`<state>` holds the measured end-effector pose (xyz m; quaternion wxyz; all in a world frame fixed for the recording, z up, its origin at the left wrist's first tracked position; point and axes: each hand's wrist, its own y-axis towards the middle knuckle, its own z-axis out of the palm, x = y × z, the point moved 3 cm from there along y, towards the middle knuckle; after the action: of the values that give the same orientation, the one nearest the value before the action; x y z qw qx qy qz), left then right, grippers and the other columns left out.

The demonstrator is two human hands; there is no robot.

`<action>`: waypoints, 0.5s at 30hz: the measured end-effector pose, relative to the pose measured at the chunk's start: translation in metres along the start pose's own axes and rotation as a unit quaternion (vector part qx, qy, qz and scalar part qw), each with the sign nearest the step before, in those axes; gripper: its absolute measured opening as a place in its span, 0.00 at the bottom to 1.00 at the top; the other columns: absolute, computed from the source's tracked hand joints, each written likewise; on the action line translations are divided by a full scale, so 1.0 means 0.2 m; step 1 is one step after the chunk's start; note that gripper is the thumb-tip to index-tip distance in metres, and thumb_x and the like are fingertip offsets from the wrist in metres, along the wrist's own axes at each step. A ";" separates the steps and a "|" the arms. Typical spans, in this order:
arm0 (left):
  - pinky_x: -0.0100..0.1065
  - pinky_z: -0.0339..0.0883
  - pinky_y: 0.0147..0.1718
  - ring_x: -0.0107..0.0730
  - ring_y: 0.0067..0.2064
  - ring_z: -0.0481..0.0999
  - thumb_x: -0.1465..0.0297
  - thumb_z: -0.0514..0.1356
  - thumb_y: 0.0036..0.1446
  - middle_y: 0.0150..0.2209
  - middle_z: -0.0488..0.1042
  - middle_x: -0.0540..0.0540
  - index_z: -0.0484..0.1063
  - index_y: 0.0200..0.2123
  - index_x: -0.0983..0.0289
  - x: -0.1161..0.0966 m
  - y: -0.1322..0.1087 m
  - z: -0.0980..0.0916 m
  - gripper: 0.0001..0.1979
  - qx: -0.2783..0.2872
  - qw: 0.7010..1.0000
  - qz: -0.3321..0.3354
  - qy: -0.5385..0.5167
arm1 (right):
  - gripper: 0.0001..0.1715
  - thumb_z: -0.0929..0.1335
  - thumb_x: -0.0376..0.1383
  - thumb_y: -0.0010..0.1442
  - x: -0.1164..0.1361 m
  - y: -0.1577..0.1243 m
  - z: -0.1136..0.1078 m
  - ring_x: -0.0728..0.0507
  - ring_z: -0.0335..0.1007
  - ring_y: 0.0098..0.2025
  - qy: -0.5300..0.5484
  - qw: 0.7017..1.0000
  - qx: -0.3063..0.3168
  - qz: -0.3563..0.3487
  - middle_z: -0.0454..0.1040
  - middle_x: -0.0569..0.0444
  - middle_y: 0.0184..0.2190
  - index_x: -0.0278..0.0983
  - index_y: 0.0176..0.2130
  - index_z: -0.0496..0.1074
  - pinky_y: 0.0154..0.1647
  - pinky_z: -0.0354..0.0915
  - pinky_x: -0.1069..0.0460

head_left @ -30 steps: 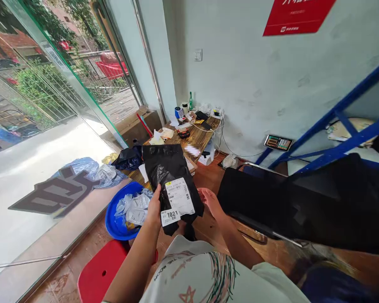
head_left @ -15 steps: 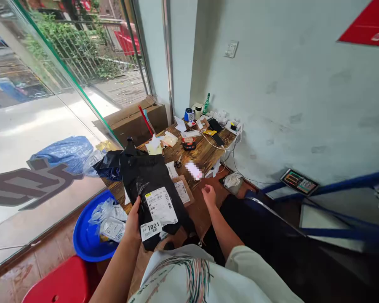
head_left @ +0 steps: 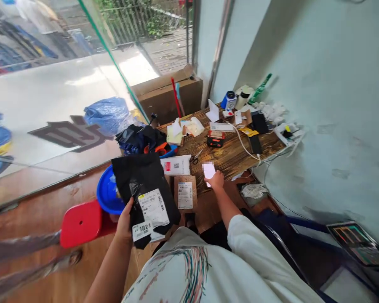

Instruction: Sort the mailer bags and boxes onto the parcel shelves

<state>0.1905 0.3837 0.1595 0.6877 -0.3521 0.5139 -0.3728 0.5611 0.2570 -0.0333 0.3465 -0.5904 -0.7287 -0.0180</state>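
My left hand (head_left: 125, 219) grips the left side of a black plastic mailing bag (head_left: 142, 173), thumb on top. The bag is tilted over my lap and bears a white shipping label and a smaller sticker reading 1021. At the table's front edge, my right hand (head_left: 215, 180) is closed on the lower end of a phone (head_left: 208, 170) with a bright, partly blurred screen. Between the hands is a brown parcel (head_left: 185, 193) with a white label. Behind it lies a white packet (head_left: 177, 164), beside black scissors (head_left: 194, 158).
On the wooden table (head_left: 233, 153) are a black-and-orange device (head_left: 215, 139), papers, cables and a green bottle (head_left: 260, 87). A blue basin (head_left: 105, 195) and red stool (head_left: 81, 224) stand at left. A large cardboard box (head_left: 161, 99) sits behind, by the glass. Someone's legs (head_left: 25, 248) show at lower left.
My right hand has reached forward from above my lap onto the phone. The black bag is still in my left hand. My view has turned left, and a person's legs have appeared.
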 end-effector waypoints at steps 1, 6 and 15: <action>0.51 0.72 0.49 0.51 0.44 0.80 0.59 0.56 0.63 0.41 0.80 0.64 0.67 0.60 0.69 0.00 0.00 0.00 0.27 0.011 1.000 -0.010 -0.008 | 0.47 0.80 0.38 0.33 0.00 0.00 -0.01 0.28 0.65 0.57 0.006 1.000 0.014 0.010 0.68 0.28 0.53 0.30 0.50 0.63 0.56 0.61 0.38; 0.51 0.70 0.52 0.52 0.46 0.79 0.59 0.57 0.62 0.43 0.80 0.65 0.67 0.60 0.71 -0.06 0.01 -0.05 0.28 0.055 0.998 -0.023 -0.023 | 0.33 0.77 0.44 0.39 -0.02 -0.11 -0.06 0.32 0.75 0.44 0.106 0.989 0.091 0.042 0.76 0.33 0.43 0.31 0.41 0.69 0.41 0.70 0.42; 0.48 0.72 0.50 0.49 0.45 0.80 0.59 0.56 0.63 0.42 0.80 0.64 0.68 0.58 0.71 -0.13 0.03 -0.19 0.26 0.105 0.993 -0.054 -0.015 | 0.55 0.77 0.60 0.32 0.12 -0.82 -0.26 0.34 0.73 0.48 0.501 0.821 0.255 -0.102 0.75 0.42 0.51 0.38 0.54 0.69 0.40 0.71 0.47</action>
<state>0.1495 0.4056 0.1563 0.7073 -0.3105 0.4422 -0.4558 0.4427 0.2045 0.0814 0.7982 -0.3128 -0.4893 -0.1602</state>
